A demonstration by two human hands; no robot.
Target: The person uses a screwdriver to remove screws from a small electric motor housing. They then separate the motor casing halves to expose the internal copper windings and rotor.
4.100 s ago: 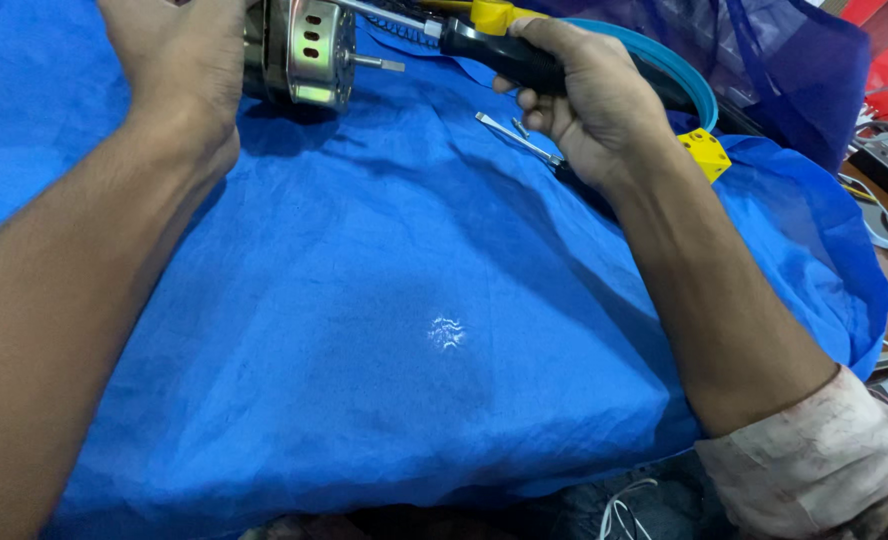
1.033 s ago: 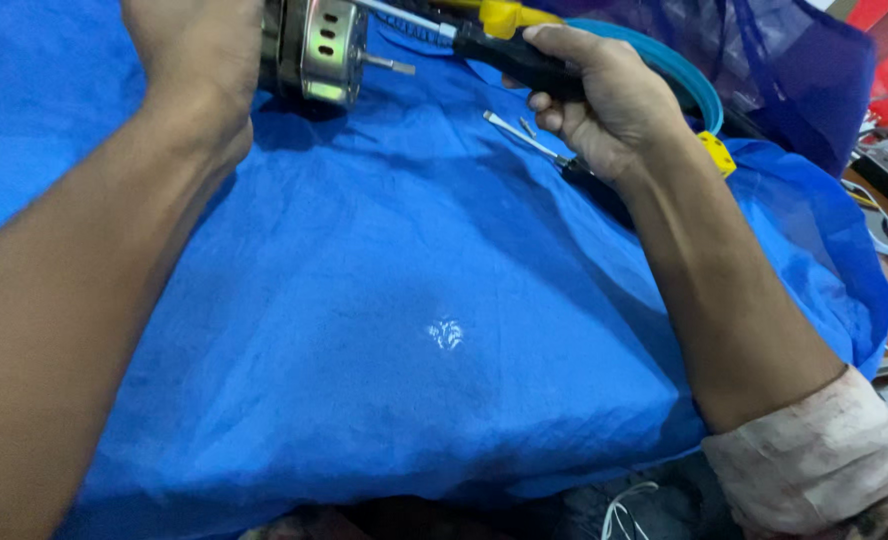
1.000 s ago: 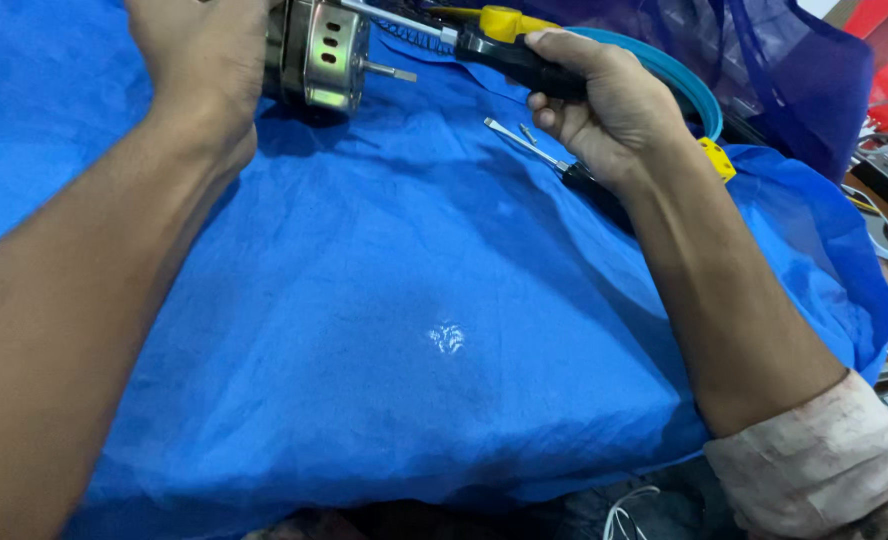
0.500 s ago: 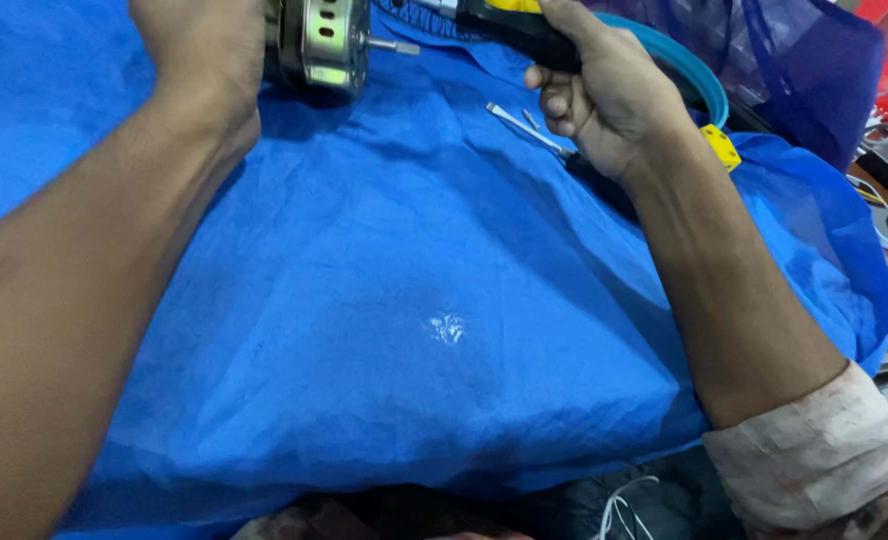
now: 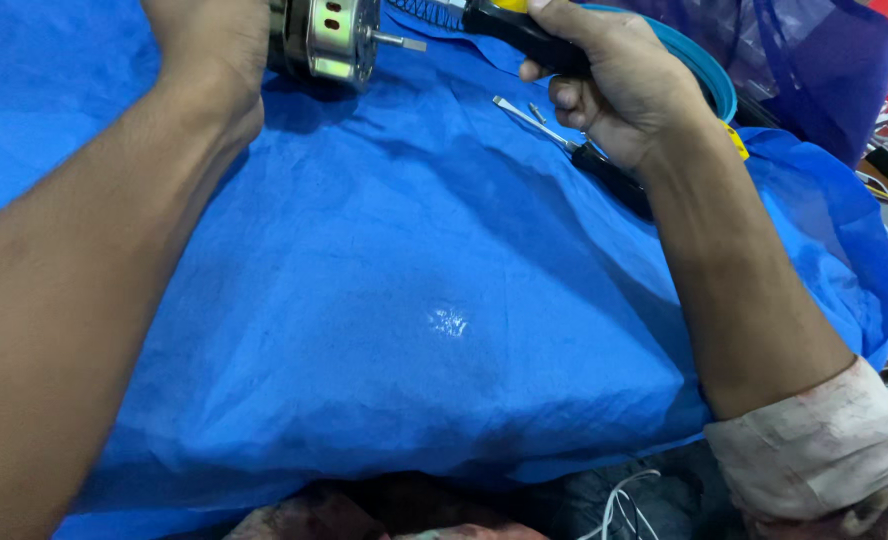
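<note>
Left hand [image 5: 209,45] fingers wrapped round metal motor [image 5: 324,40], far left on blue sheet [image 5: 414,320]. Right hand [image 5: 614,85] grips black-handled tool [image 5: 514,25]. Motor prob. heavy, rigid, slick; hold casing, not shaft.

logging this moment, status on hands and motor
Left hand grips small metal motor. Right hand grips black-and-yellow tool. Screwdriver lies loose beside it.

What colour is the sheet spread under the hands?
Bright blue; the sheet shows plainly in the head view, crinkled, with one small shiny spot.
</note>
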